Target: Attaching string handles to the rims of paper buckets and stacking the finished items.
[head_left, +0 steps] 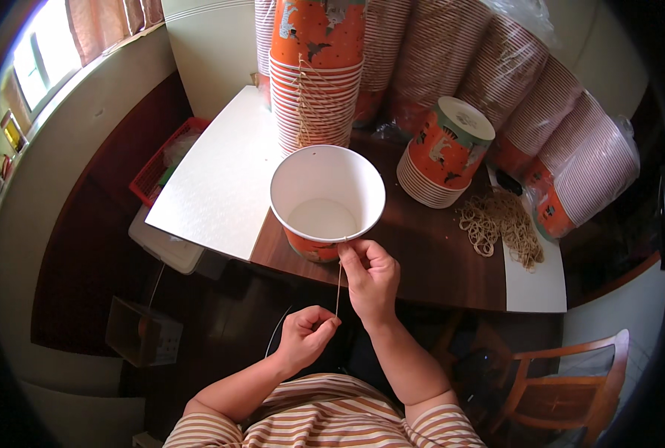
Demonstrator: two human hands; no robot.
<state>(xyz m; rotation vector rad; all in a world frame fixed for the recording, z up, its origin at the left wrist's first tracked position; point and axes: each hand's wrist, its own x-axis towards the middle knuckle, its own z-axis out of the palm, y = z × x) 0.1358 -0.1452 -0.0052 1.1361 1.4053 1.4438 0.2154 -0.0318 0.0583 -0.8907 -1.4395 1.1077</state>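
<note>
An orange paper bucket (327, 187) with a white inside stands upright near the table's front edge, its mouth facing up. From its near rim a thin tan cord (338, 287) runs down past the table edge. My right hand (375, 285) pinches the cord's upper part right at the rim, thumb and forefinger closed. Lower down, below the table edge, my left hand (308, 340) grips the cord's lower end between thumb and fingers. The cord looks taut between both hands. How it is fixed at the rim is hidden by my right fingertips.
Behind the bucket rises a tall stack of upturned buckets (316, 97) with cords hanging on it. A shorter stack (446, 153) stands right, beside a tan cord pile (504, 224). Plastic-wrapped bucket stacks (508, 63) line the back. A red basket (169, 160) is left; a wooden chair (564, 388) lower right.
</note>
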